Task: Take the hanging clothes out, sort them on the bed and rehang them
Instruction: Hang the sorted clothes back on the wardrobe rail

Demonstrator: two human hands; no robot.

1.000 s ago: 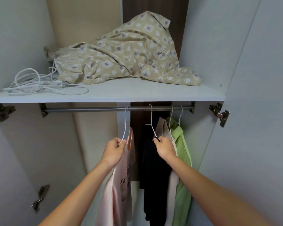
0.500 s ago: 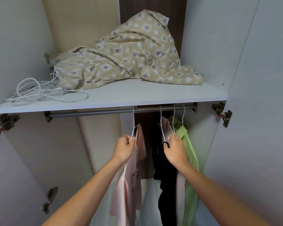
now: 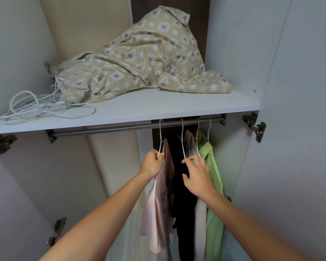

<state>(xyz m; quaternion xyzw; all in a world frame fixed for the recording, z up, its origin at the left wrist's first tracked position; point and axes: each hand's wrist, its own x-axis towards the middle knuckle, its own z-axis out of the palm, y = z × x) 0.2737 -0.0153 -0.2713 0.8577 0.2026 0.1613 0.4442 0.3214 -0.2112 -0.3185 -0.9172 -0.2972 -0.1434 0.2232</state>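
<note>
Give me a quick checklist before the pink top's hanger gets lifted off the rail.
1. Left hand grips the white wire hanger of the pink top: ok.
2. That hanger's hook is over the rail: ok, not lifted yet.
3. Right hand has a hold on the next hanger: not ok, fingers spread, only near its wire.
4. Pink top hangs apart from the black garment: ok at the hangers, cannot tell lower down.
5. Shelf just above leaves room to unhook: cannot tell.
6. Cables and patterned cloth lie back from the shelf's edge: ok.
</note>
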